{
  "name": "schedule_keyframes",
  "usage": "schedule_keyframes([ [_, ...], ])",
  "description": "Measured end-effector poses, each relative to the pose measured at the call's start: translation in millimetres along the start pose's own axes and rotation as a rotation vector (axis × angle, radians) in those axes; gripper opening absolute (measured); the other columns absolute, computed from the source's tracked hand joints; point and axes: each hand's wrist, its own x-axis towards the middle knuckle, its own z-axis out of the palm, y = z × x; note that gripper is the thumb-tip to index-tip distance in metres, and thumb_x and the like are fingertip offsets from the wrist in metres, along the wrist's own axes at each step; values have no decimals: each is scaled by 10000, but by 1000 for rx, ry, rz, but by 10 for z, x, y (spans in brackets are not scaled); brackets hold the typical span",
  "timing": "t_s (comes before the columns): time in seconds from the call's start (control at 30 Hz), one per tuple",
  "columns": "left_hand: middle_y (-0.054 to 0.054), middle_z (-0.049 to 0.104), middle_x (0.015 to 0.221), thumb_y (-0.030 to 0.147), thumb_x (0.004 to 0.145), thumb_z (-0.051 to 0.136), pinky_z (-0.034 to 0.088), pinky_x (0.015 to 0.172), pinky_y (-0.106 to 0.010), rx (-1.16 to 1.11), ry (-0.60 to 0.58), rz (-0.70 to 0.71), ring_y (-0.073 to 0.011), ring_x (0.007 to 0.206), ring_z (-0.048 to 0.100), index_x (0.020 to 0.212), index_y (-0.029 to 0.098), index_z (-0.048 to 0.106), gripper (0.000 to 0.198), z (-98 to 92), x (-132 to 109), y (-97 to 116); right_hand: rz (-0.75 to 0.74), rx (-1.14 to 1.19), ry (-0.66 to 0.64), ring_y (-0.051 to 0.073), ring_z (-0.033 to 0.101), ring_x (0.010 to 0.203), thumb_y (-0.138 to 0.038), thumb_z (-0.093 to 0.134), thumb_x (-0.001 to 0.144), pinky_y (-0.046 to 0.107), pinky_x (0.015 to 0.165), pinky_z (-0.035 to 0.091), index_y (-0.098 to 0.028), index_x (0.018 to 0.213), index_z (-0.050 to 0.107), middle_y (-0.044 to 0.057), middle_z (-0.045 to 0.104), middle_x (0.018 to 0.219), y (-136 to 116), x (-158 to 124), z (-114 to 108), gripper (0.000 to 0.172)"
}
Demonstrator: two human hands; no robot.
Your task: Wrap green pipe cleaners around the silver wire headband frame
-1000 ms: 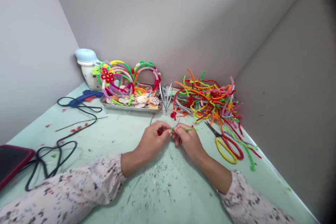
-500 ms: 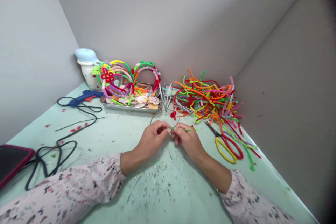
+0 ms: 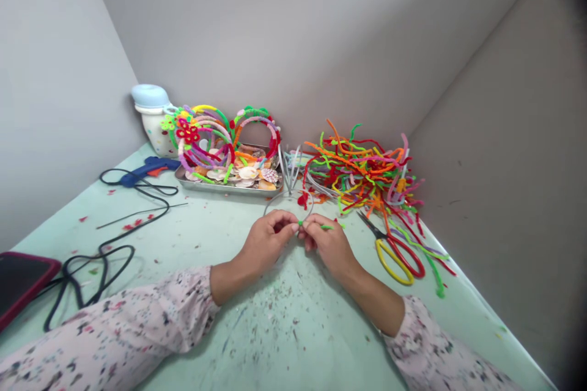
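My left hand (image 3: pixel 268 238) and my right hand (image 3: pixel 328 241) meet at the middle of the pale green table (image 3: pixel 293 342), fingertips pinched together. Between them runs a short green pipe cleaner (image 3: pixel 326 226), its free end sticking out to the right of my right fingers. A thin bare metal headband (image 3: pixel 288 197) arcs up just behind both hands; my left fingers close around its near part. Both sleeves are pink with a floral print.
A metal tray (image 3: pixel 227 186) of shells and wrapped headbands (image 3: pixel 206 134) stands at the back. A heap of coloured pipe cleaners (image 3: pixel 362 171) lies back right, yellow-handled scissors (image 3: pixel 392 250) beside it. A blue glue gun (image 3: pixel 147 170), black cable (image 3: pixel 101 263), white jar (image 3: pixel 153 119) and dark phone (image 3: pixel 21 281) sit left.
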Motion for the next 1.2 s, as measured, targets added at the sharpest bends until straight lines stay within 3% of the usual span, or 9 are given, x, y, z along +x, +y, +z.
schedule_keyframes([
  [0.63,-16,651,719,266,802,588,432,604,-236,-72,-4,10,-129,658,570,814,156,620,115,3,-14,55,-3,80,-53,117,484,485,-271,470,825,244,531,371,-188,663,556,-29,548,510,-24,-15,-2,201],
  [1.2,-7,644,713,251,793,592,403,590,-231,-69,-14,-16,-119,628,540,806,156,633,105,-11,-4,22,-11,-2,-32,124,479,504,-253,491,804,242,532,366,-189,645,581,-29,536,495,-26,-9,-17,193],
])
